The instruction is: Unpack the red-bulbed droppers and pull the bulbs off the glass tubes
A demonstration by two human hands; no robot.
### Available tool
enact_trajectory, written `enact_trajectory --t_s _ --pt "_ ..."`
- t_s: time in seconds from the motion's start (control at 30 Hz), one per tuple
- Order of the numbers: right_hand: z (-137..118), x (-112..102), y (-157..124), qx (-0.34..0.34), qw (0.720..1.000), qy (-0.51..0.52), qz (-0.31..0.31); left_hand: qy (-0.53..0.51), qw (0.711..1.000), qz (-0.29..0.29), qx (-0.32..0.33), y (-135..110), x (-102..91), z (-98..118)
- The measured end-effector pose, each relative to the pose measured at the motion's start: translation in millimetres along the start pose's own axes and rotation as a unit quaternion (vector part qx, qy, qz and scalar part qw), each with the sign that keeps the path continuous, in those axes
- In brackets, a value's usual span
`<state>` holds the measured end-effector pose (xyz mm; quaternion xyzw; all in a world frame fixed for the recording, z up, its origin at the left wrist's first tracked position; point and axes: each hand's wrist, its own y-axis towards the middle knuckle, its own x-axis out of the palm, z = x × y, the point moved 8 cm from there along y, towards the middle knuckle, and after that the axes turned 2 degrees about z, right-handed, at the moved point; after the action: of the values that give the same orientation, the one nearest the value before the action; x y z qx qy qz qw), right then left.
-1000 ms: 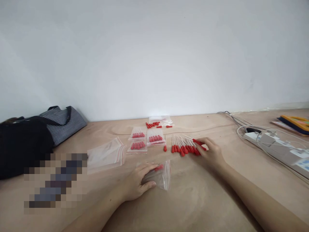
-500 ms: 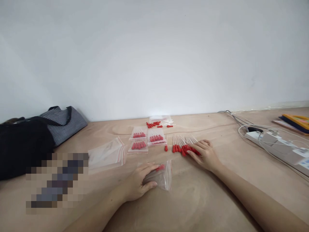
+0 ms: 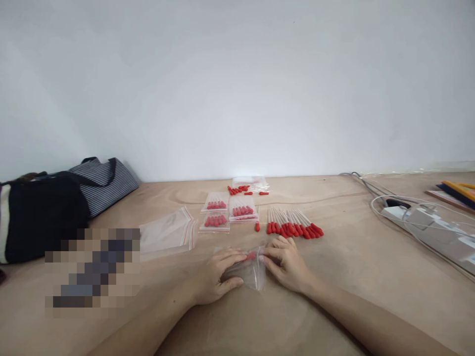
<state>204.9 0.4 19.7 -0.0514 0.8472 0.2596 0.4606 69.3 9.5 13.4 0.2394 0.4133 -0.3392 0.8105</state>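
A clear zip-lock bag (image 3: 243, 272) lies on the table with a red-bulbed dropper (image 3: 251, 255) partly visible in it. My left hand (image 3: 215, 277) is closed over the bag's left side, fingers on top and thumb at the near side. My right hand (image 3: 285, 262) is at the bag's red-striped right edge, fingertips pinched together. Whatever it holds is hidden behind the fingers. Just beyond it lies a fanned row of droppers (image 3: 293, 227) with red bulbs toward me and pale stems pointing away. One single dropper (image 3: 257, 227) lies left of the row.
Filled bags (image 3: 215, 221) of droppers lie beyond my hands, with loose red bulbs (image 3: 237, 190) near the wall. Flat unfilled bags (image 3: 166, 230) lie to the left, near a black and striped fabric bag (image 3: 48, 212). A power strip (image 3: 430, 230) with cables stands at the right.
My right hand has moved left and nearer, from the row of droppers to the bag's edge. The row is now uncovered. My left hand stays on the bag.
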Motion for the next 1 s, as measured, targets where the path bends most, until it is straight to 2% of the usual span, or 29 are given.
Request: enact_trajectory --t_s 0.17,0.33,0.53,0.7,0.87,1.0 --pt "1 12 3 0.034 0.999 -0.008 -0.023 0.002 1.0 -0.002 0.004 0 -1.4 2" --pt "2 12 2 0.057 0.998 0.025 -0.017 0.018 0.999 -0.022 -0.022 -1 2.9 -4" --pt "-4 12 1 0.034 0.998 0.043 -0.027 0.019 1.0 -0.021 -0.011 -1 3.4 -1" --pt "8 -9 -2 0.019 0.993 0.113 0.033 0.015 0.999 -0.024 -0.035 -1 1.4 -3" --pt "46 -38 -8 0.064 0.958 0.266 0.085 0.025 0.998 -0.028 -0.058 -3 0.1 -8" --pt "83 -65 -16 0.129 0.925 0.29 0.207 0.045 0.999 -0.001 -0.028 -3 -4.7 -8"
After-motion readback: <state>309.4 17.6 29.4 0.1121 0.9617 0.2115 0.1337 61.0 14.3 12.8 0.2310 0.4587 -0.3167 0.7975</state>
